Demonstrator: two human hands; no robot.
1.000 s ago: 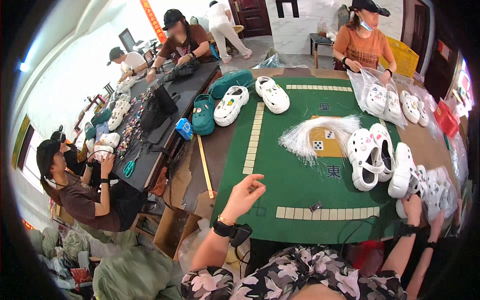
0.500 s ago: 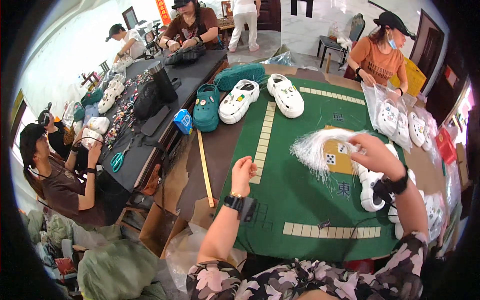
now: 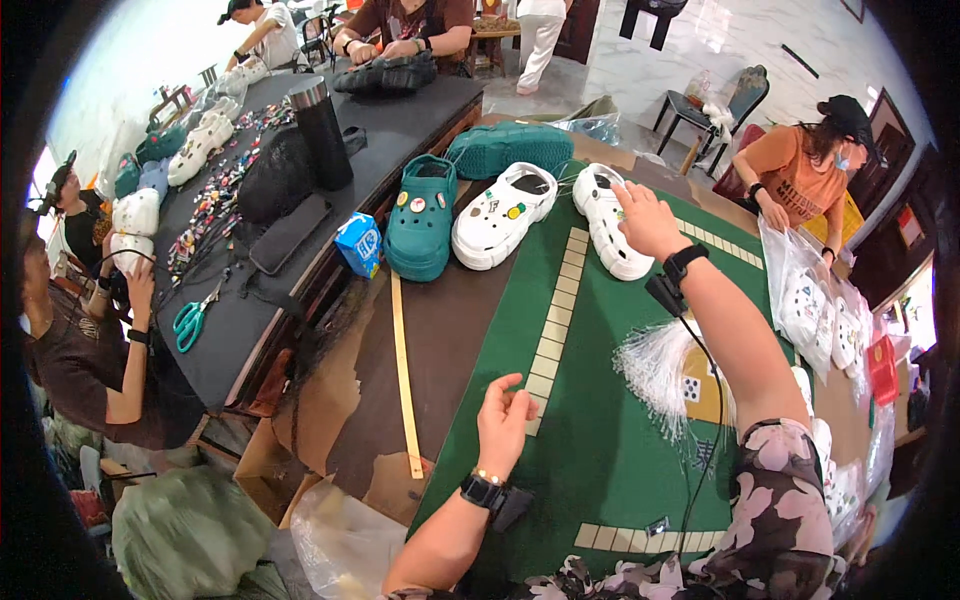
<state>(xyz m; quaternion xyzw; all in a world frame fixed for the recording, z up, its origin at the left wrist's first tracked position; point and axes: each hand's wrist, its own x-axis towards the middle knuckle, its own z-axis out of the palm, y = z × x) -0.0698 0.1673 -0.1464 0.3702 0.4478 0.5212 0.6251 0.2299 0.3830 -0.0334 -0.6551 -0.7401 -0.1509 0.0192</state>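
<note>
The right hand [image 3: 652, 222] is at the white clog [image 3: 608, 238] near the desk's [image 3: 600, 440] far left corner, its fingers together over the clog's far end — whether they grip, I cannot tell. The left hand [image 3: 504, 424] hovers nearer the near edge, fingers loosely curled, slightly apart from the thumb. Left of the clog are another white clog [image 3: 496, 222] and a teal clog [image 3: 417, 240].

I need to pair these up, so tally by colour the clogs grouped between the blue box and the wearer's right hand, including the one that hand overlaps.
White clogs: 2, one partly covered by the right hand
Teal clogs: 2, one showing its sole
Total: 4
</note>
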